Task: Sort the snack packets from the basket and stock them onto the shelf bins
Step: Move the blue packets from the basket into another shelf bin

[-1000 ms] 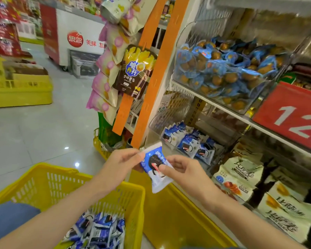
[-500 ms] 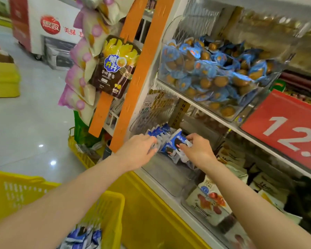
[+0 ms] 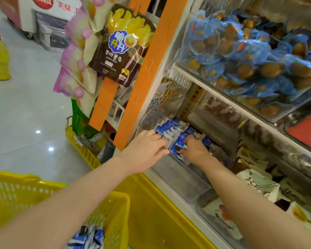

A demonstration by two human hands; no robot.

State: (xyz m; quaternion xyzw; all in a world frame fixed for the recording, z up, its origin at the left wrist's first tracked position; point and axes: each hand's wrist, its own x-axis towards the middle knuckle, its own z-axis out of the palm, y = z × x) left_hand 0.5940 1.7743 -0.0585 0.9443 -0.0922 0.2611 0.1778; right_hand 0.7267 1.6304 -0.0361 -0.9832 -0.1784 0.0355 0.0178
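Observation:
A clear plastic shelf bin [image 3: 185, 182] on the lower shelf holds a row of blue-and-white snack packets [image 3: 166, 127] at its back. My right hand [image 3: 194, 150] is inside the bin, fingers closed on one blue-and-white packet [image 3: 178, 146] pressed against the row. Beside it, my left hand [image 3: 147, 146] rests against the row's left end with fingers together, steadying the packets. The yellow basket [image 3: 115, 212] sits at the bottom left, and more of the same packets [image 3: 88, 238] lie in it.
An upper bin [image 3: 250, 56] is full of blue-wrapped round snacks. Beige packets [image 3: 258, 184] fill the bins to the right. Orange strips [image 3: 151, 65] with hanging snack bags [image 3: 122, 49] stand left of the shelf. Another yellow basket [image 3: 83, 150] sits on the floor.
Both hands carried the packet from above the basket up into the shelf bin. It now stands against the row of packets there, and the view has moved closer to the shelf.

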